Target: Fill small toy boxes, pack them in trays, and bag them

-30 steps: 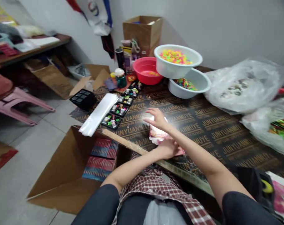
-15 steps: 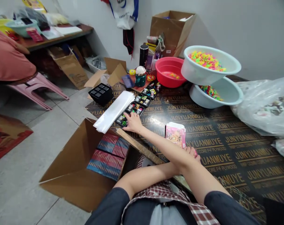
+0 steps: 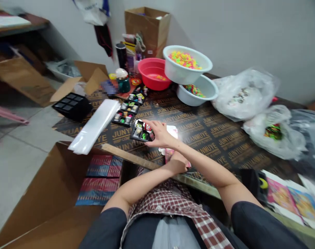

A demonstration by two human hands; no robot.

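Note:
My right hand (image 3: 161,135) is closed on the right side of a small black compartment tray (image 3: 139,132), lifted over the table. Small coloured toys and pale pieces fill its compartments. Close to my body, my left hand (image 3: 178,162) grips a pink box (image 3: 169,153) with white flaps; my right hand and forearm cover part of it. Several similar filled trays (image 3: 122,118) lie in a row beyond the lifted one. Left of them is a stack of clear plastic bags (image 3: 95,126).
An open carton (image 3: 38,197) with pink-and-blue boxes (image 3: 97,188) stands at lower left. Black stacked trays (image 3: 72,106) sit at the table's left edge. Behind are a red basin (image 3: 153,74) and two pale basins (image 3: 187,74) of small pieces. Plastic bags (image 3: 247,97) lie at right.
The view has swung right. My right hand has picked up the nearest tray of the row and brought it towards the pink box. My left hand still holds the box.

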